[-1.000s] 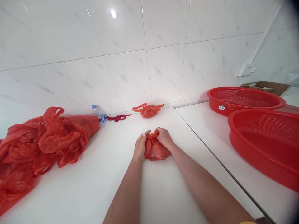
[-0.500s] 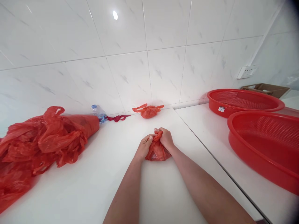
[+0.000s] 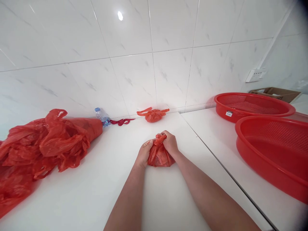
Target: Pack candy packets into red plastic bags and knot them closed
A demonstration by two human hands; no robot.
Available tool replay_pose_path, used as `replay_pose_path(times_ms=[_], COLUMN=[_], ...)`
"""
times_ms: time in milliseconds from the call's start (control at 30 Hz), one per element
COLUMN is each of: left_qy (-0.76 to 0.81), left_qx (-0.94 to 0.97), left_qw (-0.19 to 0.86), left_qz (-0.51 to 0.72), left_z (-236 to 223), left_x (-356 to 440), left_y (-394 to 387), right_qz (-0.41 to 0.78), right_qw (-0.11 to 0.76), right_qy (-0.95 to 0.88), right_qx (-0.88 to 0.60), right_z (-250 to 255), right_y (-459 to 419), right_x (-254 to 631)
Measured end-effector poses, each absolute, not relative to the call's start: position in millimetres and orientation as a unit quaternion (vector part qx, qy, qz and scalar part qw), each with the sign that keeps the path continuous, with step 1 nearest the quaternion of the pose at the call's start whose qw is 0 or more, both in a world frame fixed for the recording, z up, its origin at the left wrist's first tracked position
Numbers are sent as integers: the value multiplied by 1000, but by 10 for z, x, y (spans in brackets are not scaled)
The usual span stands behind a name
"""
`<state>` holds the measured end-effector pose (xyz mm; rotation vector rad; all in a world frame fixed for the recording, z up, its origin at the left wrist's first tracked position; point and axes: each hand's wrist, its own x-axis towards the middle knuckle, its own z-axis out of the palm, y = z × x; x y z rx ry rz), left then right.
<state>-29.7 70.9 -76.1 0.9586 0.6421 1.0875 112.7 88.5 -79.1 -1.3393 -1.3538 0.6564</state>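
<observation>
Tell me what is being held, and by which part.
A red bag: the right fingers grip its bunched top, the left fingers its left side just below.

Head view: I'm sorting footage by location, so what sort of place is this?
Probably a packing or preparation room, judging by the white table, the tiled wall behind it and the heap of red plastic bags.

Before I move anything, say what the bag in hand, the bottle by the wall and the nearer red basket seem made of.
Bag: apparently thin plastic film, slightly glossy, by its creases and translucency.
Bottle: probably clear plastic, smooth, since it looks see-through around its label.
Nearer red basket: likely moulded plastic, softly shiny, by its even colour and perforated wall.
</observation>
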Motion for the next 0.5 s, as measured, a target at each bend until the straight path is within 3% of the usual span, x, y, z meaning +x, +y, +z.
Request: replay_pose_path(times_ms=[133, 367, 500], left_qy=[289, 307, 314], left_qx=[430, 449, 471], left_qw=[687, 647, 631], left_qz=[509, 535, 530], left_z=[-776, -750, -771], left_x=[-282, -264, -273], left_y=[716, 718, 727], right_qz=[320, 612, 666], right_qw=[536, 547, 538], right_qy=[-564, -474, -401], right_qx=[-541, -319, -326], right_z=[-809, -732, -719], right_y=[943, 929, 936], right_x=[1196, 1338, 1364])
